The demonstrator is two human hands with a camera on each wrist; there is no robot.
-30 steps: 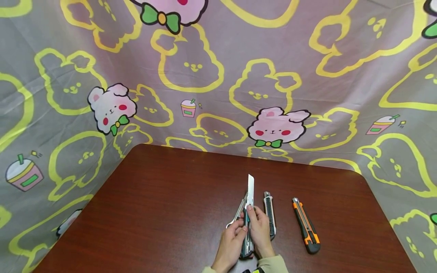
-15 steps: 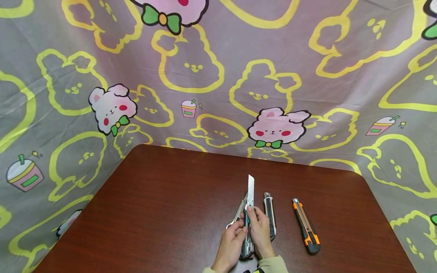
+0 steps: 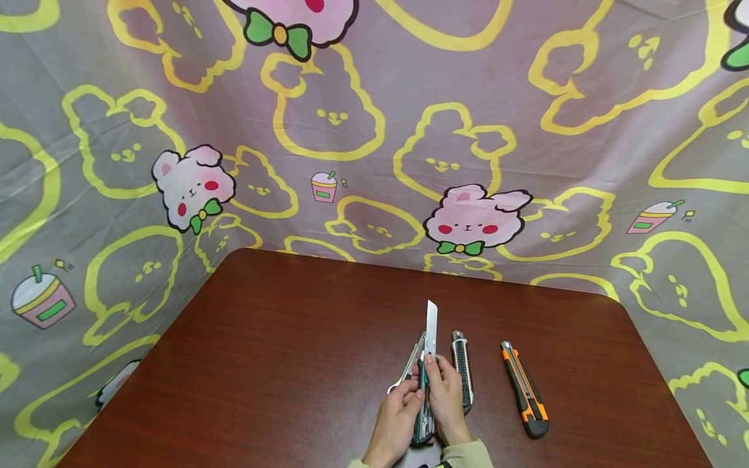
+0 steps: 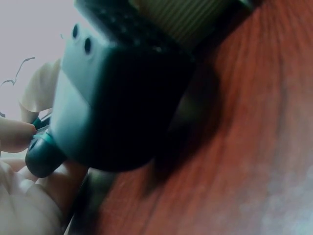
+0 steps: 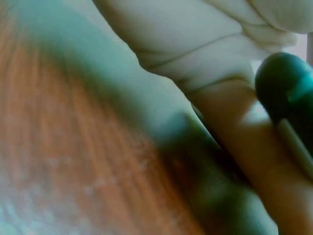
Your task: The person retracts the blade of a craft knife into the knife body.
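Both hands hold one teal-and-black utility knife [image 3: 424,422] near the front of the table, its long silver blade [image 3: 432,322] extended and pointing away from the person. My left hand [image 3: 393,419] grips the handle from the left, thumb on it. From the other side my right hand [image 3: 446,393] grips it higher up, with the thumb at the base of the blade. In the left wrist view the dark rounded handle end [image 4: 44,159] shows beside the fingers. The right wrist view has the same handle end [image 5: 288,83] close to the palm.
A slim silver cutter [image 3: 409,367] lies partly hidden behind the left hand. Just right of the hands is a black-and-white utility knife [image 3: 461,364], and farther right an orange-and-black one [image 3: 525,390]. A patterned cloth [image 3: 363,175] hangs around the brown table [image 3: 281,351].
The blade tip has shifted very slightly to the right. Both hands keep their grip on the utility knife, and the other knives lie where they were.
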